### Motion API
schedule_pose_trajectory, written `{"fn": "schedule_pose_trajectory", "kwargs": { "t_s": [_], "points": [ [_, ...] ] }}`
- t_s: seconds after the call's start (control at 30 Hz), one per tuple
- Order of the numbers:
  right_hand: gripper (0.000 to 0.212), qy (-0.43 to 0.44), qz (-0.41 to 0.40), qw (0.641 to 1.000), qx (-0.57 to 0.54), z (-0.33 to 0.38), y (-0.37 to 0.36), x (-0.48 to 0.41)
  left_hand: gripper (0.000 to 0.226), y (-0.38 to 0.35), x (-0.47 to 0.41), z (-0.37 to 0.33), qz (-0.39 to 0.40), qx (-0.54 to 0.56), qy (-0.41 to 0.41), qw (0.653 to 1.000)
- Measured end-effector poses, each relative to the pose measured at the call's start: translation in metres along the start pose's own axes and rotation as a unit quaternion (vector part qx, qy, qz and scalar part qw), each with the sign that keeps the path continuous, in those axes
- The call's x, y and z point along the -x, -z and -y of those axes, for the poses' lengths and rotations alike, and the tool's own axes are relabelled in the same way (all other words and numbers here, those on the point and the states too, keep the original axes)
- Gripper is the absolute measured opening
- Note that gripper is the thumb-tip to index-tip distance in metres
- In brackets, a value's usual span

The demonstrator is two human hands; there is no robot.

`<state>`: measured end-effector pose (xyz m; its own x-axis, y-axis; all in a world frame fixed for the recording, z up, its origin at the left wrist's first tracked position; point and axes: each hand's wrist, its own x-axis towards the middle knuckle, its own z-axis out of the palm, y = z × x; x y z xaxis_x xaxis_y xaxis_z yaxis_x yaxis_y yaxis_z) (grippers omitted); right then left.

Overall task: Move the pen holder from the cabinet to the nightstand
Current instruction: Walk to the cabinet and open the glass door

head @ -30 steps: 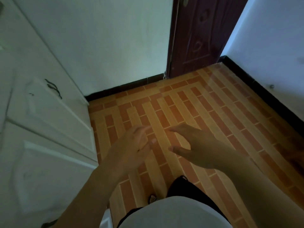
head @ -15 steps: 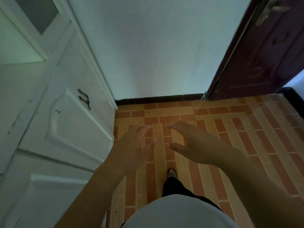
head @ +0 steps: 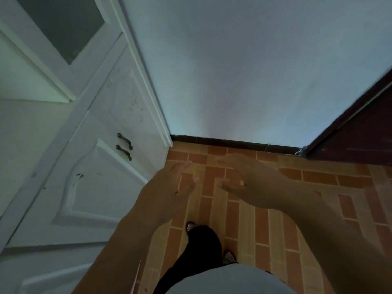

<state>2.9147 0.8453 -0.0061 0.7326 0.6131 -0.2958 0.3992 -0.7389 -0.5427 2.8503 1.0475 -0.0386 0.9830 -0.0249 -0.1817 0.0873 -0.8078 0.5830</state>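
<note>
Head view looks down past both hands, held out empty in front of the body: the left hand (head: 169, 187) has its fingers spread and loose, and the right hand (head: 244, 177) is open with its palm turned inward. Neither touches anything. They hover over the brick-patterned floor (head: 318, 187), just beside the white cabinet (head: 95, 187) at the left.

The pen holder is nowhere in sight, so its place on or in the cabinet cannot be told. The nightstand is out of frame too. The main risk, as I judge it, is reaching blind: the cabinet's upper part is cut off by the top edge, and its dark glass pane (head: 61, 24) shows nothing behind it, so a hand could knock the holder over or spill pens before gripping it. The two dark door handles (head: 124, 146) lie close together and are easy to confuse. Dim light and blur soften the fingertips, and the dark door (head: 360, 134) is only partly visible at the right.
</note>
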Motion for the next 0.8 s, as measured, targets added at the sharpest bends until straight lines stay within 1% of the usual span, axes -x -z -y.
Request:
{"fn": "schedule_pose_trajectory", "kwargs": {
  "t_s": [0.1, 0.17, 0.23, 0.3, 0.43, 0.6, 0.73, 0.8],
  "points": [
    [0.049, 0.015, 0.008, 1.0, -0.01, 0.003, 0.018, -0.043, 0.052, 0.011, -0.038, 0.012, -0.005, 0.0, 0.002, 1.0],
    [0.043, 0.014, 0.015, 1.0, -0.011, 0.004, 0.034, -0.07, 0.054, 0.022, -0.067, 0.016, -0.016, 0.009, -0.006, 1.0],
    [0.038, 0.034, 0.005, 0.999, -0.021, 0.007, 0.052, -0.094, 0.054, 0.037, -0.095, 0.018, -0.033, 0.02, -0.007, 0.999],
    [0.039, 0.038, -0.016, 0.999, -0.027, 0.007, 0.067, -0.117, 0.052, 0.052, -0.121, 0.022, -0.049, 0.019, -0.004, 0.999],
    [0.053, 0.039, -0.053, 0.998, -0.005, 0.002, 0.083, -0.164, 0.059, 0.085, -0.154, 0.032, -0.063, 0.001, 0.009, 0.998],
    [0.054, 0.09, -0.025, 0.996, -0.007, 0.012, 0.094, -0.218, 0.06, 0.117, -0.171, 0.05, -0.086, -0.017, 0.05, 0.995],
    [0.054, 0.133, 0.022, 0.991, -0.021, 0.031, 0.105, -0.272, 0.055, 0.137, -0.18, 0.069, -0.126, -0.039, 0.106, 0.986],
    [0.057, 0.175, 0.04, 0.984, 0.0, 0.042, 0.111, -0.301, 0.054, 0.148, -0.184, 0.075, -0.152, -0.048, 0.143, 0.977]
  ]
}}
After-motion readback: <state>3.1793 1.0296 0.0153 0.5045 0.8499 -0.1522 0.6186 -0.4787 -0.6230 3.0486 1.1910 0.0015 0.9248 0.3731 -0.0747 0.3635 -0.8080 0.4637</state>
